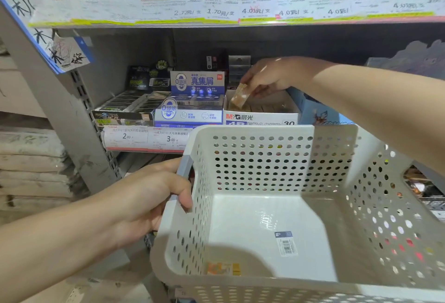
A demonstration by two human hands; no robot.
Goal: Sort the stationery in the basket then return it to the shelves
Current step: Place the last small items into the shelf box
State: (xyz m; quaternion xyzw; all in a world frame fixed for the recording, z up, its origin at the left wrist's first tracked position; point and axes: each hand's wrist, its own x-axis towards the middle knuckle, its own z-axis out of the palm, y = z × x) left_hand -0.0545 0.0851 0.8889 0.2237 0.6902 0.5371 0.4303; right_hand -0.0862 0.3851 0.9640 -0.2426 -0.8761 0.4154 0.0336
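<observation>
A white perforated plastic basket [262, 165] fills the lower right. My left hand [154, 196] grips its grey handle at the left rim. One small orange-yellow eraser [224, 268] lies on the basket floor by the near wall. Above the basket, my right hand [267, 77] pinches a tan wrapped eraser [239, 97] and holds it tilted over the open white M&G eraser box [261, 117] on the middle shelf. Rows of similar erasers fill that box.
Left of the M&G box stand a blue-and-white eraser display box [192, 100] and a black one [130, 107]. Price tags [149, 139] hang on the shelf edge. The upper shelf [216, 22] overhangs close above. A grey slotted upright [69, 115] stands at the left.
</observation>
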